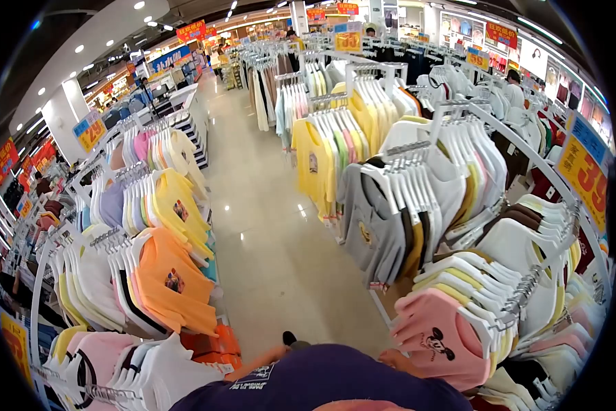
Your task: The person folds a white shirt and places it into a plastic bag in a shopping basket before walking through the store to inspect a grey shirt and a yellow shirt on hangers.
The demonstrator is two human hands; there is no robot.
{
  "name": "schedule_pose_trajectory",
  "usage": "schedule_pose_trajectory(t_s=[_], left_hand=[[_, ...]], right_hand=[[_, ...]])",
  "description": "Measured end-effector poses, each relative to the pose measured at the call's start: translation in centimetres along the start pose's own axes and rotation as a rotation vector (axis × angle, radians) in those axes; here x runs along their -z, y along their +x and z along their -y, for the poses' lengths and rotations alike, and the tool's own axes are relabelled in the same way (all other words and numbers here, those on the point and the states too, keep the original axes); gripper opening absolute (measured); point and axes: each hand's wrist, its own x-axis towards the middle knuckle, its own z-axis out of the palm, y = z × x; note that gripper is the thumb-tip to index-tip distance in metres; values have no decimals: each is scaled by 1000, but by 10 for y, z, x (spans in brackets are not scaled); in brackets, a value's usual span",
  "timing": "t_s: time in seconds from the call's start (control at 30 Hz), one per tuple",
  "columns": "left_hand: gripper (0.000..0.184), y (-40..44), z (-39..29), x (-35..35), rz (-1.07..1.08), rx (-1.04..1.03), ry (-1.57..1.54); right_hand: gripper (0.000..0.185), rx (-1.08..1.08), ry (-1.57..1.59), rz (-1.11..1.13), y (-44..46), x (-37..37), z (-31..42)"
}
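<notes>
At the bottom of the head view, my left hand (276, 353) is partly visible beside my dark purple shirt, low over the aisle. An orange-red bag or package (219, 348) lies nearest to it, below an orange sweatshirt (174, 277) on a hanger. On the other side of my body, my right hand (392, 357) shows only in part. A pink top with a mouse-head print (438, 339) hangs nearest to that hand. The fingers of both hands are too small and hidden to make out, and I see nothing held in either.
Clothes racks line both sides of a shiny tiled aisle (260, 240). Grey tops (370, 226) and yellow tops (315, 157) hang on the right, more yellow tops (181, 209) on the left. A price sign (585, 168) stands at right. A person (513, 85) is among the racks.
</notes>
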Motion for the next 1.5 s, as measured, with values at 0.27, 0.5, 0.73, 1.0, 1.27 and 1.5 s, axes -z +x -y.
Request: schedule_pose_trajectory(t_s=[0.27,0.5,0.73,1.0,1.27,1.5], left_hand=[[54,-2,100,153,3,133,128],[56,-36,163,263,-77,295,195],[48,-23,167,305,-63,252,80],[49,21,152,349,-164,268,-36],[50,72,170,459,-249,382,29],[51,139,156,568,-286,368,150]], right_hand=[[45,286,-112,-67,18,40,86],[35,-16,93,-70,154,70,215],[43,238,-84,-179,177,99,378],[38,26,-349,53,270,148,393],[42,137,-581,42,378,228,470],[51,390,-382,-234,433,328,613]])
